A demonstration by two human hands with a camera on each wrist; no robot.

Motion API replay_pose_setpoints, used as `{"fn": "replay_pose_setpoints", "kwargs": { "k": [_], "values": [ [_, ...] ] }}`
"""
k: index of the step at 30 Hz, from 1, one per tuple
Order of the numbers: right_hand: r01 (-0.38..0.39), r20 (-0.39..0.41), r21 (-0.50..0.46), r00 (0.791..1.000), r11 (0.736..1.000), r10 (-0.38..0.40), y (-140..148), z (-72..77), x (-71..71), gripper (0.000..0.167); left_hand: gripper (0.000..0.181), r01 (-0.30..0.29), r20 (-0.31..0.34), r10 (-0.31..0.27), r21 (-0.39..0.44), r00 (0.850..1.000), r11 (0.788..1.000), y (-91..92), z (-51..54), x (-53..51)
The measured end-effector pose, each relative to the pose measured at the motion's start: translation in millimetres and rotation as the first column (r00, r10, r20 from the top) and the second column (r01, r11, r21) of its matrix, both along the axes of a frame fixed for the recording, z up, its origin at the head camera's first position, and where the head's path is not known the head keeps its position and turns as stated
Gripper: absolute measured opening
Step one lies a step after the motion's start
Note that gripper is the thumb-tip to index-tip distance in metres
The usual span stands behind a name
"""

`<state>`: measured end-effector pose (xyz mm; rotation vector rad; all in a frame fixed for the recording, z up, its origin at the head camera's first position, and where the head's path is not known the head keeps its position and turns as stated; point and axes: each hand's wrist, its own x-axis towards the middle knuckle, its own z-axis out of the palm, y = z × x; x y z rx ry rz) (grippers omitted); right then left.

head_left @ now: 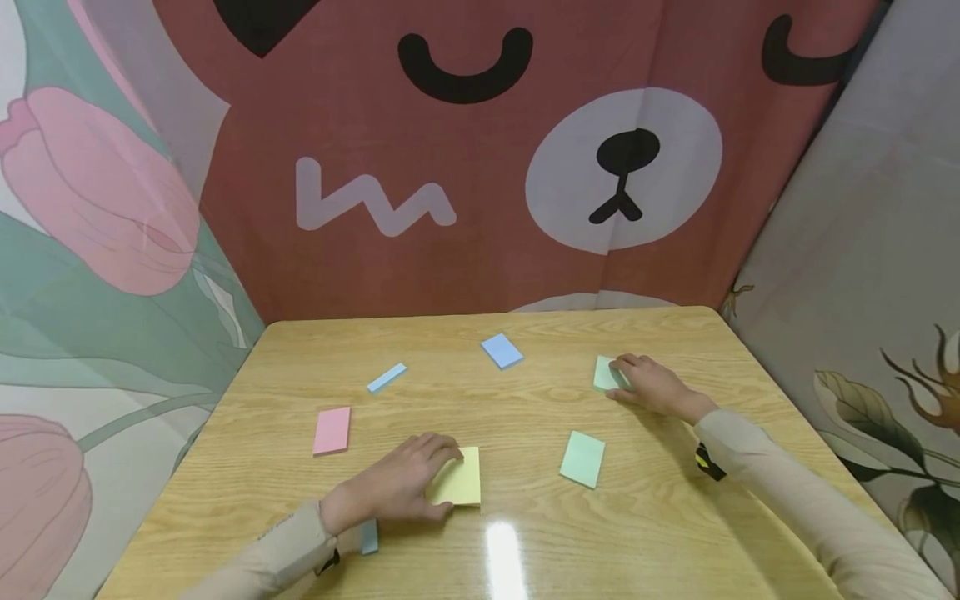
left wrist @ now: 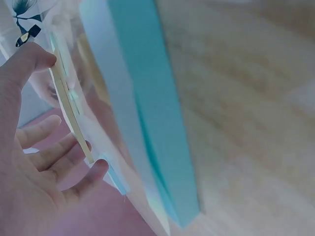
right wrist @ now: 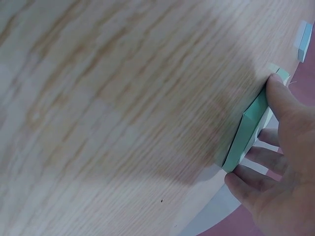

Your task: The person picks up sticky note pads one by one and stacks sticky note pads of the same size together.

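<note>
My left hand (head_left: 401,483) spans a yellow sticky note pad (head_left: 467,479) near the front middle of the table. In the left wrist view, the thumb and fingertips touch opposite ends of this yellow pad (left wrist: 69,103). Farther back on the right, my right hand (head_left: 654,387) is at a pale green sticky note pad (head_left: 602,375), partly covering it. The right wrist view has the green pad (right wrist: 248,128) pinched between thumb and fingers, on the wood. A second green pad (head_left: 582,459) lies between the hands, touched by neither.
A pink pad (head_left: 332,431), a narrow light-blue pad (head_left: 387,377) and a blue pad (head_left: 502,351) lie around the wooden table (head_left: 525,408). A small grey-blue pad (head_left: 369,536) sits beside the left wrist. Printed cloth (head_left: 495,267) hangs behind the table and at both sides.
</note>
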<state>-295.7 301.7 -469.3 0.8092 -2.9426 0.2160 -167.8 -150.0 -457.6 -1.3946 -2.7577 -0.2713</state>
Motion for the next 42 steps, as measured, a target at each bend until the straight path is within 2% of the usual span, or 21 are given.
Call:
{"fn": "replay_pose_setpoints", "kwargs": {
  "k": [10,24,28,34,42],
  "values": [
    [0.002,0.004,0.006,1.0,1.0,-0.002,-1.4,1.2,1.6,0.059,0.06,0.005,0.015,-0.005,0.014,1.0,1.0,0.4,7.3,-10.1],
    [0.006,0.002,-0.003,1.0,1.0,-0.006,-2.7,3.9,4.7,0.057,0.061,-0.029,0.056,0.028,0.023,0.998,0.999,3.5,13.2,-29.0],
    [0.001,-0.002,-0.004,1.0,1.0,-0.001,-2.3,3.4,4.5,0.057,0.061,-0.023,0.056,0.022,0.027,0.998,0.999,6.8,12.8,-34.4],
    [0.002,0.003,-0.005,1.0,1.0,-0.002,-2.1,2.8,3.6,0.057,0.061,-0.011,0.021,0.011,0.005,1.0,1.0,12.7,10.8,-43.5],
    [-0.001,-0.003,-0.007,1.0,1.0,0.001,-1.2,0.4,2.7,0.057,0.062,-0.017,0.049,0.018,-0.027,0.999,0.999,16.3,11.6,-50.0]
  ]
}}
